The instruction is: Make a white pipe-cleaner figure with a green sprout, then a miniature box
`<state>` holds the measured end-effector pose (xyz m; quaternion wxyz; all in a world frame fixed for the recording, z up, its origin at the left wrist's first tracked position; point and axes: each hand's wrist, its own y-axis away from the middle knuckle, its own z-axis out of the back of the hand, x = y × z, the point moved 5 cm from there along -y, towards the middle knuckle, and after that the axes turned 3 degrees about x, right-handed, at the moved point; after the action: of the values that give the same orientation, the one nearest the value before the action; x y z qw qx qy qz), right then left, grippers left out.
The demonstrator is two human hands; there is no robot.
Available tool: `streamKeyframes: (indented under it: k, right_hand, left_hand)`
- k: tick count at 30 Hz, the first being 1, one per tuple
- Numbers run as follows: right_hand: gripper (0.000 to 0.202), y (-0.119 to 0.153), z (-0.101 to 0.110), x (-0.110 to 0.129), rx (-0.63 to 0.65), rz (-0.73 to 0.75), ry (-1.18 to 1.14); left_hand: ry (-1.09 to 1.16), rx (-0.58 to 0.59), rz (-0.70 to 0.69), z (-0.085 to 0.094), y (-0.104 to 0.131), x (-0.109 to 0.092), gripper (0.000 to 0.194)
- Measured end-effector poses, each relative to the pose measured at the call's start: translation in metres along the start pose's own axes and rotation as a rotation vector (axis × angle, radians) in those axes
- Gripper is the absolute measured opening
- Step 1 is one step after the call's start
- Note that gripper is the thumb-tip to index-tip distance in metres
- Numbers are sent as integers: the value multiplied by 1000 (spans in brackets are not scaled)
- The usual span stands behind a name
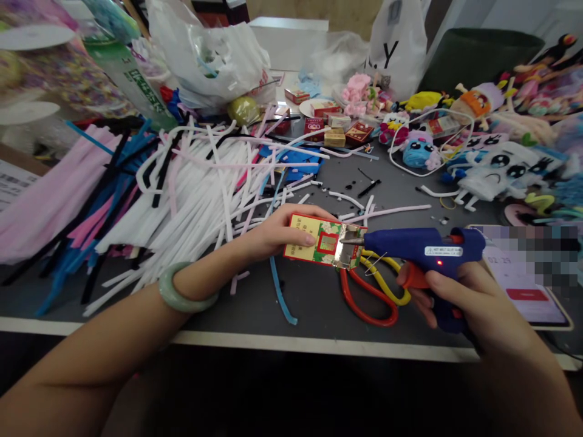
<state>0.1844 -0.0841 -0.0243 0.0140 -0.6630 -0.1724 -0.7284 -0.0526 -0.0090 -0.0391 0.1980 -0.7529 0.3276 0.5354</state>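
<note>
Between the thumb and fingers of my left hand (294, 233) is a small red, yellow and green printed cardboard box (314, 241) with a shiny end. My right hand (469, 291) is wrapped round a dark blue hot glue gun (405, 243), its small red light lit. The metal nozzle points left and lies over the shiny end of the box; whether it touches cannot be told. Below the nozzle, scissors (371, 303) with one red and one yellow handle loop rest on the table, their blades hidden by the box.
White, pink, blue and black pipe cleaners (182, 188) spread over the left side. A phone (528, 273) lies at the right, partly behind my right hand. Plush figures (501, 170) stand at the back right, small boxes (334, 136) and plastic bags (209, 60) farther back.
</note>
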Motion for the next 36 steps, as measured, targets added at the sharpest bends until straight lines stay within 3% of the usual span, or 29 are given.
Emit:
streamKeyframes:
  k: [9, 19, 22, 25, 28, 36]
  right_hand:
    - [34, 6, 4, -7, 15, -83, 61]
    - [31, 14, 8, 8, 2, -129, 203]
    - [34, 15, 16, 15, -74, -39, 211]
    - [32, 10, 28, 25, -291, 91, 221]
    - [26, -6, 30, 38, -467, 221, 257]
    - [20, -99, 10, 48, -356, 233, 323]
  left_hand:
    - [23, -55, -9, 3, -2, -1, 42]
    - [53, -143, -36, 9, -2, -1, 43]
    - [60, -178, -83, 11, -3, -2, 43]
    - [46, -176, -109, 11, -5, -2, 44]
    - [41, -192, -117, 13, -5, -2, 48]
    - [37, -271, -102, 18, -5, 2, 58]
